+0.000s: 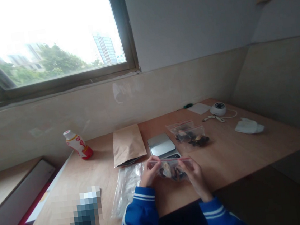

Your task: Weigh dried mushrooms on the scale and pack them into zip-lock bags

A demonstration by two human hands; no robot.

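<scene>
A clear zip bag (170, 171) with dark and pale dried pieces inside is held up by its top edge. My left hand (150, 172) pinches the left end of the zip strip, and my right hand (191, 169) grips the right end. Just beyond the bag lies a silver kitchen scale (161, 144), its lower part partly hidden by the bag and fingers. Two more filled zip bags (190, 135) rest to the right of the scale. Beside my left wrist is a pile of clear plastic bags (127, 187).
Behind the plastic bags lies a brown paper pouch (128, 143). A red and white bottle (79, 145) stands at the left. To the right are a white dome camera (218, 109) with its cable, a crumpled white tissue (249, 125), a paper sheet (199, 108) and a green-handled tool (188, 105).
</scene>
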